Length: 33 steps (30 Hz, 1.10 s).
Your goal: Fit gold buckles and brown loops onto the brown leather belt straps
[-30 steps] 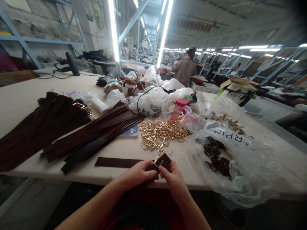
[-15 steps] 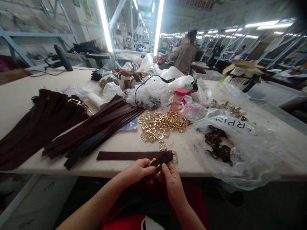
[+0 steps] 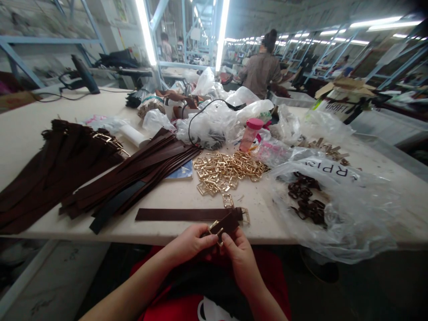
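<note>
Cream worktable (image 3: 160,229), gold buckle (image 3: 216,232) on dark strap (image 3: 230,222), pinched in the grip of left hand (image 3: 197,243) and right hand (image 3: 236,245).

Looking forward and down from the head, facing across the table (image 3: 170,195) toward the tube lights (image 3: 222,35) beyond, and viewing the left hand (image 3: 197,240) and right hand (image 3: 238,247) from close above.
</note>
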### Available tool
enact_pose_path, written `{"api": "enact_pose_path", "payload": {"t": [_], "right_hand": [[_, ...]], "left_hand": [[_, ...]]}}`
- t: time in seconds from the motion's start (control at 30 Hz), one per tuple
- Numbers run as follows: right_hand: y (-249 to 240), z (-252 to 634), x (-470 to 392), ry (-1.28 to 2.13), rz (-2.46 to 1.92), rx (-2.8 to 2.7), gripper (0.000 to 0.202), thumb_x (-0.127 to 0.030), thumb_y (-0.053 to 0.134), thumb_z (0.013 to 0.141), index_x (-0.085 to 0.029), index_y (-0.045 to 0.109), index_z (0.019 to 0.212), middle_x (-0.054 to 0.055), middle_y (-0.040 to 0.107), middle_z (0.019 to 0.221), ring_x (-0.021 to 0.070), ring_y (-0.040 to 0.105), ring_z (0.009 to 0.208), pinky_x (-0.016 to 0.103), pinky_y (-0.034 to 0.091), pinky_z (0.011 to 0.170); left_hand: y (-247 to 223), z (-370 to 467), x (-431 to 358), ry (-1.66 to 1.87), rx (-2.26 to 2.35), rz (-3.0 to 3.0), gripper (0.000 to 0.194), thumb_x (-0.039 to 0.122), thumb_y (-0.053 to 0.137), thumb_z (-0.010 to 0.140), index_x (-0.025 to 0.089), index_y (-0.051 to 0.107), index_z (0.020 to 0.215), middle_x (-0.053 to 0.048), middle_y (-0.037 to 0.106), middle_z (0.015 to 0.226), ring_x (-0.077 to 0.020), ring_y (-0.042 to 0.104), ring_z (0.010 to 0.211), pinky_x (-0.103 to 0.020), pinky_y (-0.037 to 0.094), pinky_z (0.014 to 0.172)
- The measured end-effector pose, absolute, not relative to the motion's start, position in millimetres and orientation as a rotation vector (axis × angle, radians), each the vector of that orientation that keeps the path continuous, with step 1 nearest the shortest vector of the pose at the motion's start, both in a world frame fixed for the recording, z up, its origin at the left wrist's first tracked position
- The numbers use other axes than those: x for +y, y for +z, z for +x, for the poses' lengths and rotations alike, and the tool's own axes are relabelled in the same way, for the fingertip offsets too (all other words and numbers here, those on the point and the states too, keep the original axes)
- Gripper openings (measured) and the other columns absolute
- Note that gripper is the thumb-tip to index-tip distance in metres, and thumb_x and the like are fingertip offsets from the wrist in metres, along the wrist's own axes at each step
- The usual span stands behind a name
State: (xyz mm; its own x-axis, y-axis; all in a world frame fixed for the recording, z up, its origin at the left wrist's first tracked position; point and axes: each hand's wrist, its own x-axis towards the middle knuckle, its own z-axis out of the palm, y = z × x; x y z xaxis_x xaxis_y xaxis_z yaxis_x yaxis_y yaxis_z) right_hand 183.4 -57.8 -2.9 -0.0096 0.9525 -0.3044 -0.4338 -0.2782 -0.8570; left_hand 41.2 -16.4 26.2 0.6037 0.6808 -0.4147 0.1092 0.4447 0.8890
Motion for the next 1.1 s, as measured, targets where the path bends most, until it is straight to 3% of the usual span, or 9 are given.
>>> {"api": "enact_pose_path", "payload": {"t": [0.4, 0.57, 0.83, 1.1], "right_hand": [[-3.2, 183.5, -60.2, 1.473, -1.156, -0.746, 0.025, -0.038, 0.056, 0.079, -0.02, 0.054, 0.096, -0.002, 0.061, 0.073, 0.0109, 0.055, 0.058, 0.023, 0.047, 0.056], [-0.3, 180.9, -65.5, 1.239, -1.284, -0.881, 0.022, -0.038, 0.056, 0.079, -0.019, 0.056, 0.088, -0.001, 0.06, 0.069, 0.0133, 0.057, 0.061, 0.024, 0.048, 0.056], [5.0, 181.1, -62.9, 1.579, -1.078, -0.639, 0.028, -0.034, 0.063, 0.073, -0.02, 0.052, 0.096, -0.002, 0.062, 0.074, 0.0118, 0.058, 0.059, 0.025, 0.049, 0.059], [-3.7, 185.2, -67.0, 1.313, -1.226, -0.91, 0.021, -0.034, 0.061, 0.074, -0.02, 0.054, 0.088, 0.001, 0.061, 0.077, 0.0152, 0.057, 0.064, 0.026, 0.048, 0.057]], "left_hand": [[18.8, 39.9, -20.0, 0.454, 0.854, 0.977, 0.032, 0.043, 0.055, 0.076, 0.013, 0.055, 0.084, -0.002, 0.057, 0.073, -0.0098, 0.052, 0.06, -0.021, 0.044, 0.053], [24.1, 43.9, -25.1, 0.49, 0.947, 1.105, 0.032, 0.044, 0.054, 0.076, 0.013, 0.054, 0.078, 0.001, 0.054, 0.064, -0.0086, 0.048, 0.052, -0.02, 0.041, 0.047], [29.1, 42.0, -33.4, 0.489, 0.975, 1.222, 0.033, 0.045, 0.047, 0.08, 0.013, 0.053, 0.077, 0.001, 0.053, 0.061, -0.0086, 0.048, 0.05, -0.019, 0.039, 0.047], [30.4, 45.4, -36.0, 0.474, 1.017, 1.235, 0.032, 0.044, 0.047, 0.08, 0.013, 0.052, 0.075, 0.0, 0.052, 0.063, -0.0097, 0.048, 0.054, -0.02, 0.041, 0.047]]}}
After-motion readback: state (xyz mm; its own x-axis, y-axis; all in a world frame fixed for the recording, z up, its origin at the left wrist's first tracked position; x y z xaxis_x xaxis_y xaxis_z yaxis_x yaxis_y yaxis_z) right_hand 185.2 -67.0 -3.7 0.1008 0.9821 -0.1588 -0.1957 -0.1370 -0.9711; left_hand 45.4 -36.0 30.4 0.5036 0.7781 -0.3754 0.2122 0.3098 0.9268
